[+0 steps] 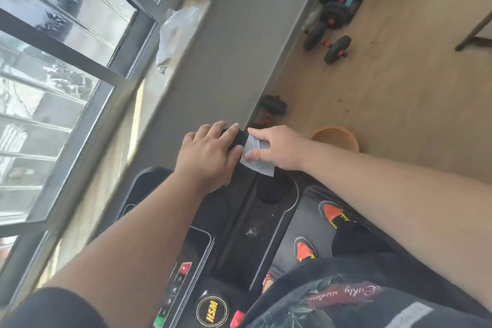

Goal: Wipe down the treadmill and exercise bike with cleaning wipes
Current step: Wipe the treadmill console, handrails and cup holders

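I stand on the black treadmill point(255, 224), whose console with coloured buttons and a round yellow logo fills the lower middle. My left hand point(207, 154) grips a black pack point(235, 138) above the console's far end. My right hand point(277, 148) pinches a pale wipe point(259, 164) that sticks out from the pack's end. My shoes with red toes show on the belt at lower right. No exercise bike is in view.
A grey wall and windowsill run diagonally at left, with a plastic bag point(178, 32) and small boxes on the sill. Dumbbells point(328, 44) lie on the wooden floor at upper right. An orange bucket point(336, 137) stands beside the treadmill's front.
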